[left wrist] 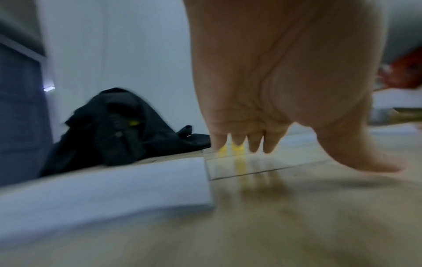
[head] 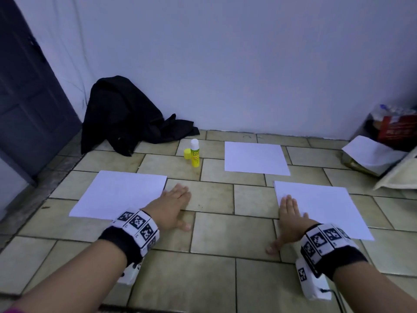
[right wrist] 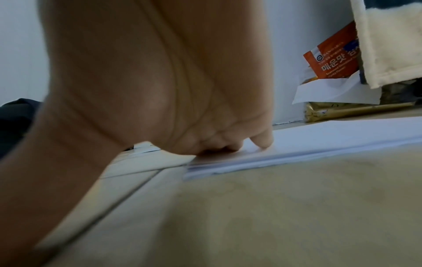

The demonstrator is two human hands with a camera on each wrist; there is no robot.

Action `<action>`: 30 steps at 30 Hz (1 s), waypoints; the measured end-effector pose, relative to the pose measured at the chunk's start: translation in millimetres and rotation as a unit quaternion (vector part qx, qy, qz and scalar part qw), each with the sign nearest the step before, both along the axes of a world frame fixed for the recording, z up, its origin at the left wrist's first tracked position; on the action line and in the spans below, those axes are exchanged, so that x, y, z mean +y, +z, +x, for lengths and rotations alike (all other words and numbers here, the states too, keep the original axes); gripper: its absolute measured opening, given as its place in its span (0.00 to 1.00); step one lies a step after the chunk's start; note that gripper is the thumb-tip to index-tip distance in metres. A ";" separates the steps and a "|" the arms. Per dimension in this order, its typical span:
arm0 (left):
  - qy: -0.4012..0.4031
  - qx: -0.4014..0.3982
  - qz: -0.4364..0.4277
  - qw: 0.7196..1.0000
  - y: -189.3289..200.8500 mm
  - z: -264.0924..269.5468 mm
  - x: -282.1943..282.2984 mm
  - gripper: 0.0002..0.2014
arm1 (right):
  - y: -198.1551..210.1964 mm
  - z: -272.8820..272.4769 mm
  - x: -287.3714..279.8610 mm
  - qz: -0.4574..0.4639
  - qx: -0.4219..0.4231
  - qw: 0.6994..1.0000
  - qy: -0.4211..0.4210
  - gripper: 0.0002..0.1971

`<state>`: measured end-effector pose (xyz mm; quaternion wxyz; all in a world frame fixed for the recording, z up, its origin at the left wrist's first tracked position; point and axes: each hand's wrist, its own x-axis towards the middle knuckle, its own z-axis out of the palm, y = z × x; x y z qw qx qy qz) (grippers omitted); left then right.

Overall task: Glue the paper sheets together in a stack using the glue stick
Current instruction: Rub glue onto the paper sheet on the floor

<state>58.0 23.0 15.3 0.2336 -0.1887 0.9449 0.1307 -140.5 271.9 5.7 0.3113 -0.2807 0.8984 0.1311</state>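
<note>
My left hand [head: 173, 206] lies flat on the tiled floor [head: 212, 233] beside the left sheet [head: 119, 195] — my right hand [head: 291, 219] presses flat on the right stack [head: 325, 206], gripping nothing; glue stick [head: 194, 152] upright at frame centre, uncapped

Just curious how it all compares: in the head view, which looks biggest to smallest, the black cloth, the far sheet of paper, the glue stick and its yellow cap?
1. Black cloth, largest.
2. Far sheet of paper.
3. Glue stick.
4. Yellow cap, smallest.
All four lie at much the same depth, so the order should hold.
</note>
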 end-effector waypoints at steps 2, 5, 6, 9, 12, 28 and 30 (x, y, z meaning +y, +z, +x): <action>0.054 0.082 0.006 0.995 7.6 16.8 -11.1 0.49 | 1.0 0.1 0.4 -0.004 0.001 1.000 -0.003 0.79; 0.152 0.121 -0.014 0.981 13.2 45.7 -37.2 0.53 | 2.3 1.2 1.2 -0.012 -0.005 1.000 -0.006 0.79; 0.183 0.113 -0.016 0.977 11.9 55.2 -46.0 0.55 | 2.2 1.3 1.5 -0.015 -0.006 1.000 -0.006 0.79; 0.234 0.059 -0.018 0.970 -0.1 76.3 -62.3 0.56 | 1.7 1.7 3.0 -0.023 -0.004 1.000 -0.007 0.79; 0.242 0.020 -0.007 0.970 -15.6 86.6 -63.2 0.52 | 1.6 2.3 3.9 -0.028 -0.004 1.000 -0.006 0.79; 0.293 0.118 -0.018 0.949 4.1 87.6 -66.5 0.24 | 1.5 4.0 6.5 -0.035 0.003 0.999 0.003 0.77; 0.294 0.184 -0.067 0.935 24.5 77.9 -57.1 0.17 | 1.0 3.1 7.0 -0.035 0.005 0.999 0.005 0.77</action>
